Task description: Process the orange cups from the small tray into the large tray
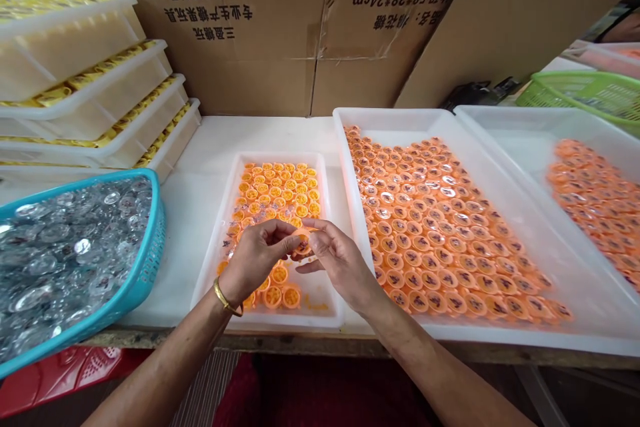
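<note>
Between my two hands is a small round orange case (303, 243), held just above a white tray (330, 310). My left hand (257, 250), with a gold bangle at the wrist, pinches its left side. On the other side, the thumb and fingers of my right hand (340, 257) close around it. Beneath them, the tray bears rows of orange cups (275, 191) filled with yellow bits. Some clear pieces lie over the cups at the tray's left. A few loose yellow bits are scattered near its front edge. My fingers partly cover the case.
A blue basket (155, 227) of clear plastic lids (83, 247) stands at left, before stacked white trays (145, 83) with yellow items. To the right, large white trays (350, 173) hold rows of lidded orange cases (425, 240). Cardboard boxes (260, 73) wall the back; a green basket (575, 90) sits far right.
</note>
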Demonstrator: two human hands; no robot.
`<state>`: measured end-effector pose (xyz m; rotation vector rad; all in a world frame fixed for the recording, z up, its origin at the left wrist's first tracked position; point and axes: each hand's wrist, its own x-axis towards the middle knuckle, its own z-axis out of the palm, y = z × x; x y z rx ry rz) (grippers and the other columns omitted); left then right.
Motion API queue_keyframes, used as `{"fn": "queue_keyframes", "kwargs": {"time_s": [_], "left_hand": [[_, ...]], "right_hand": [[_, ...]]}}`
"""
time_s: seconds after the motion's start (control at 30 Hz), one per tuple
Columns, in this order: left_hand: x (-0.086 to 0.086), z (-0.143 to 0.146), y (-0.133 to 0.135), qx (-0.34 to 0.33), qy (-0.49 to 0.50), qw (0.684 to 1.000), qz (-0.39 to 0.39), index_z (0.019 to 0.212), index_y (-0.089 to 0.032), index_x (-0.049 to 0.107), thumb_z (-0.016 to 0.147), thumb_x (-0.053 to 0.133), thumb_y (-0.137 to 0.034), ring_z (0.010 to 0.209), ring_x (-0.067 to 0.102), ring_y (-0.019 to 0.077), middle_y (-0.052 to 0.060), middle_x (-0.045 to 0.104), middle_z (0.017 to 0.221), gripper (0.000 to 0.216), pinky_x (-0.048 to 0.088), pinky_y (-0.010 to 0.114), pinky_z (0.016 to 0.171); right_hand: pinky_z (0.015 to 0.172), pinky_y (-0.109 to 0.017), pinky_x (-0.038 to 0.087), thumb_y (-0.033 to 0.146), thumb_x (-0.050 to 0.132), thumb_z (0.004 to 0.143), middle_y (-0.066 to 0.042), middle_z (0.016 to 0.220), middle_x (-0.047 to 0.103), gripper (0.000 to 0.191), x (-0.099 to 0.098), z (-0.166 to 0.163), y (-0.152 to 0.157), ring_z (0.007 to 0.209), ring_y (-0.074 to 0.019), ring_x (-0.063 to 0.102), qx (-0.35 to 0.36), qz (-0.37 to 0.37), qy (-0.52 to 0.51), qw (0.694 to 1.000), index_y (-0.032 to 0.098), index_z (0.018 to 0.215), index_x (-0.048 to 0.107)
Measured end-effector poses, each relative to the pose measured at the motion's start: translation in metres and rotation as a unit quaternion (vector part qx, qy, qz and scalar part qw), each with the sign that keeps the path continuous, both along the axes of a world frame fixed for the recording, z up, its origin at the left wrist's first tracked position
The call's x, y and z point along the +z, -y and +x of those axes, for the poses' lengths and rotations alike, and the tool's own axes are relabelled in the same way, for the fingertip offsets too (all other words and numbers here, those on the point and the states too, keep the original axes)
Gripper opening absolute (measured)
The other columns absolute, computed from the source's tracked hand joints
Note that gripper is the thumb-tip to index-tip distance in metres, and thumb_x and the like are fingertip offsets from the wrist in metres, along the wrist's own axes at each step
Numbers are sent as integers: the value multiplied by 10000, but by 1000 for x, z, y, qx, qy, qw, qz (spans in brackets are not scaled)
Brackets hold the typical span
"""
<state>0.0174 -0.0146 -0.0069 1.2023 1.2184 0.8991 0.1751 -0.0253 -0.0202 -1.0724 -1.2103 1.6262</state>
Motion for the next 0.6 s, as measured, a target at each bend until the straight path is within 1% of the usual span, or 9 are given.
{"fn": "queue_keyframes", "kwargs": {"time_s": [0.1, 0.17, 0.23, 0.3, 0.33, 0.4, 0.47, 0.53, 0.6], "left_hand": [[0, -3, -1, 15, 1, 999, -32, 745, -147, 648, 689, 732, -371, 567, 532, 103, -4, 621, 640, 246, 416, 230, 534], [-1, -3, -2, 15, 8, 998, -53, 716, -143, 636, 681, 736, -386, 541, 514, 92, -11, 601, 616, 265, 403, 225, 519], [-2, -2, -2, 14, 29, 997, -70, 721, -138, 633, 700, 717, -410, 533, 518, 91, -11, 592, 608, 285, 399, 224, 514], [-4, 0, -1, 11, 58, 995, -83, 738, -133, 638, 724, 692, -423, 544, 535, 96, -2, 594, 620, 296, 403, 226, 520], [-4, 0, 0, 13, 73, 993, -87, 742, -131, 641, 734, 681, -425, 554, 543, 100, 3, 596, 630, 297, 408, 228, 526], [-5, 1, 2, 23, 103, 990, -95, 763, -131, 651, 760, 648, -434, 582, 563, 111, 15, 606, 657, 303, 423, 237, 547], [-6, 1, 5, 35, 123, 987, -100, 811, -133, 667, 788, 608, -446, 616, 582, 125, 31, 625, 696, 319, 440, 250, 575], [-7, 1, 7, 34, 132, 985, -101, 850, -135, 678, 808, 584, -446, 637, 590, 128, 43, 643, 733, 328, 447, 257, 597], [-8, 1, 9, 29, 135, 986, -98, 831, -134, 683, 819, 577, -442, 624, 580, 121, 40, 643, 718, 326, 442, 254, 602]], "right_hand": [[664, -347, 606, 467, 567, 834, -55, 907, 618, 342, 3, -1, -5, 860, -180, 640, 1, -26, 38, 999, 176, 1013, 593], [576, -294, 595, 461, 579, 824, -60, 897, 612, 320, 4, -1, -8, 830, -176, 638, -2, -33, 60, 998, 162, 938, 605], [449, -215, 533, 440, 579, 829, -59, 871, 618, 306, 6, 0, -11, 747, -162, 649, 6, -42, 72, 996, 159, 949, 594], [379, -164, 450, 399, 589, 832, -55, 835, 633, 289, 9, 1, -14, 655, -143, 656, 9, -53, 77, 996, 157, 989, 581], [372, -157, 427, 378, 592, 834, -55, 831, 641, 279, 10, 1, -15, 619, -132, 654, 6, -61, 75, 995, 157, 1004, 579], [392, -163, 430, 345, 601, 833, -57, 849, 655, 255, 13, 2, -16, 558, -105, 640, -7, -83, 63, 995, 156, 1004, 588], [439, -188, 472, 336, 612, 827, -57, 867, 664, 249, 14, 2, -17, 515, -84, 621, -16, -106, 42, 993, 154, 997, 602], [503, -218, 520, 346, 627, 819, -46, 841, 666, 267, 13, 2, -17, 498, -76, 612, -14, -122, 24, 992, 151, 1002, 611], [553, -241, 548, 359, 639, 813, -34, 807, 663, 289, 11, 2, -17, 506, -78, 612, -9, -127, 11, 992, 152, 1013, 617]]}}
